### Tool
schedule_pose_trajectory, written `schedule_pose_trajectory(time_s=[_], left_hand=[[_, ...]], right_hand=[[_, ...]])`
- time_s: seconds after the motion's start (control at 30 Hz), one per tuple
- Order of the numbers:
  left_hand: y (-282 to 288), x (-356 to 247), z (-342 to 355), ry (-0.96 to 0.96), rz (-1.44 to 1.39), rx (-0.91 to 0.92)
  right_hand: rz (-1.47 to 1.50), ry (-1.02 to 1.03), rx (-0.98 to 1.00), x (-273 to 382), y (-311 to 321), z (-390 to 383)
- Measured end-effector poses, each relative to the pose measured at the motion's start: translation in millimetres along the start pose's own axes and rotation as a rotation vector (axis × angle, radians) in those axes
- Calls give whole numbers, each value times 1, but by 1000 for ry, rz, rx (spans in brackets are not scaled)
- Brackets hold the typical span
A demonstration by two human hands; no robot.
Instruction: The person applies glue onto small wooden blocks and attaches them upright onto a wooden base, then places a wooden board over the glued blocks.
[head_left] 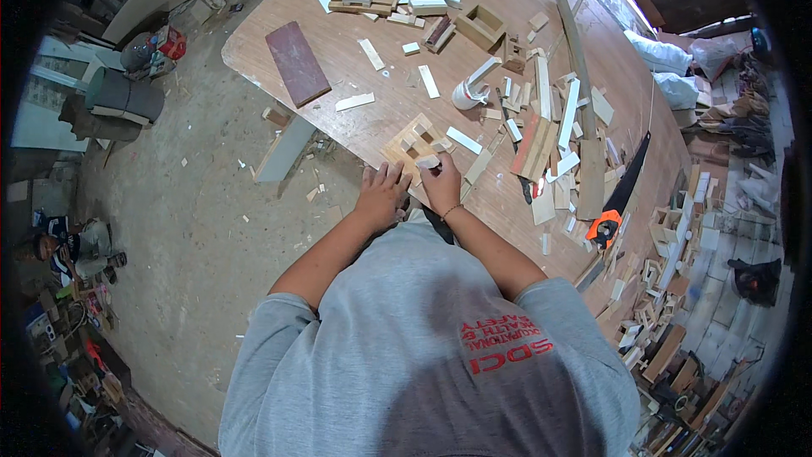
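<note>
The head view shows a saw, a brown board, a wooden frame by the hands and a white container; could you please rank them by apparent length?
1. Saw
2. Brown board
3. Wooden frame, partly covered by the right hand
4. White container

Pale browns and whites, one flash of orange

The wooden frame (pixel 399 149) is pale yellow-tan, the small block (pixel 430 162) on it near-white. The table (pixel 247 44) is warm light brown. A board (pixel 298 63) is dark reddish brown, a cup (pixel 465 96) white. The saw (pixel 626 189) pairs a black blade (pixel 635 167) with a bright orange handle (pixel 603 228). The shirt (pixel 338 330) is grey with red lettering (pixel 512 357); the floor (pixel 186 245), dull grey-brown, is speckled with pale scraps (pixel 311 195).
</note>
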State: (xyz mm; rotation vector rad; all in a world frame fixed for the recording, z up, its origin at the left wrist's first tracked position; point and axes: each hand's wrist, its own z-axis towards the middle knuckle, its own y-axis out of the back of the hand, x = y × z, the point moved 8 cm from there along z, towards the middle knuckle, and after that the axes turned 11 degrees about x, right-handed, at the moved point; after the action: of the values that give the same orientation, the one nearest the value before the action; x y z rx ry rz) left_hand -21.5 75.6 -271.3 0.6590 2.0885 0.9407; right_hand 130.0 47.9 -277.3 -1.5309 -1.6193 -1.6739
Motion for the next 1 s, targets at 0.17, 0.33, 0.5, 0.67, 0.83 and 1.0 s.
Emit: schedule_pose_trajectory(time_s=[0.17, 0.33, 0.5, 0.67, 0.83, 1.0], left_hand=[[1, 1, 2, 8, 2, 42], [1, 3, 2, 16, -44, 83], [2, 3, 2, 1, -84, 89], [3, 2, 3, -5, -66, 140], [0, 2, 3, -2, -37, 161], [-1, 2, 4, -17, -32, 171]], right_hand=[[-33, 28, -35, -7, -6, 4], [15, 4, -30, -15, -10, 5], [-141, 177, -47, -1, -7, 4], [-126, 151, -46, 5, -5, 0], [-94, 149, -60, 5, -6, -1], [-120, 108, 11, -3, -12, 3]])
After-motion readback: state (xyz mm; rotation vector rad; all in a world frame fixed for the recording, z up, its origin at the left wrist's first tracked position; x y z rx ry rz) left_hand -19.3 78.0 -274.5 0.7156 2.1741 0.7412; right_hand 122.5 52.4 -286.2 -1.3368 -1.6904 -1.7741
